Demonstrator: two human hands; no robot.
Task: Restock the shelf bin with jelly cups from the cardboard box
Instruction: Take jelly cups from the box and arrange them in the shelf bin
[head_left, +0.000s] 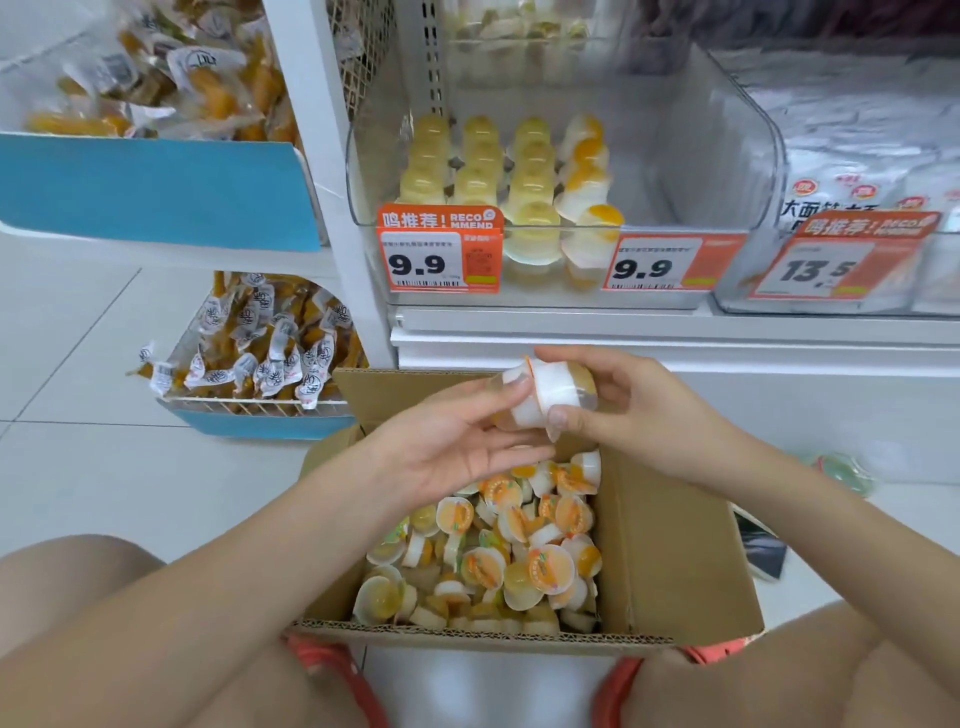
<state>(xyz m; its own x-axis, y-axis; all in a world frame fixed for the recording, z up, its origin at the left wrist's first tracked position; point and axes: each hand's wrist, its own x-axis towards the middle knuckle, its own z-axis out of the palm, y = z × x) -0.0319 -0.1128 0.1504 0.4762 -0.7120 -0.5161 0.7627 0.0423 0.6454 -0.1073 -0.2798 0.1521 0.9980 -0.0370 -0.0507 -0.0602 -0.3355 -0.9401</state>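
An open cardboard box (670, 551) sits on the floor between my knees, holding several loose jelly cups (511, 545) with orange-printed lids. Above the box, my left hand (457, 441) and my right hand (639, 410) together hold a small stack of jelly cups (545, 397) lying on its side. The clear shelf bin (727, 156) stands straight ahead; rows of stacked yellow and orange jelly cups (514, 171) fill its left half, while its right half is bare.
Price tags reading 9.9 (439, 254) hang on the bin's front. White snack bags (872, 171) fill the bin to the right. Blue-fronted bins of wrapped yellow snacks (156, 93) stand to the left, one of them low down near the tiled floor.
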